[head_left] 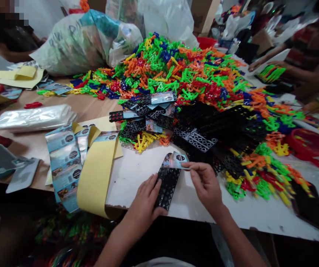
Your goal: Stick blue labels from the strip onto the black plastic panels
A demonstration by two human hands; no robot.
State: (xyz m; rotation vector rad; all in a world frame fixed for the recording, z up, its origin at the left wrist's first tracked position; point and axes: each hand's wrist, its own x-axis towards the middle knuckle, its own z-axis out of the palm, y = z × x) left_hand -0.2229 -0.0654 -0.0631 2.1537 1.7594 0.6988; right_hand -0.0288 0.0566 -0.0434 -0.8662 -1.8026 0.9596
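A black perforated plastic strip (168, 187) lies on the white tabletop in front of me. My left hand (145, 196) holds it along its left side, the fingers on top and the thumb at its near end. Over the strip's far end lies a blue printed sticker label (173, 160). My right hand (206, 183) pinches the right edge of this label between thumb and fingertips. Just beyond, more black perforated strips (195, 140) are stacked, and several with labels on them (148, 111) lie in a loose pile.
Sheets of blue labels (65, 157) and yellow backing paper (95, 178) hang over the table edge at left. A large heap of coloured plastic figures (159, 66) fills the back. A phone-like dark slab (312, 207) and a red basket (312, 146) lie right. Other people sit at both sides.
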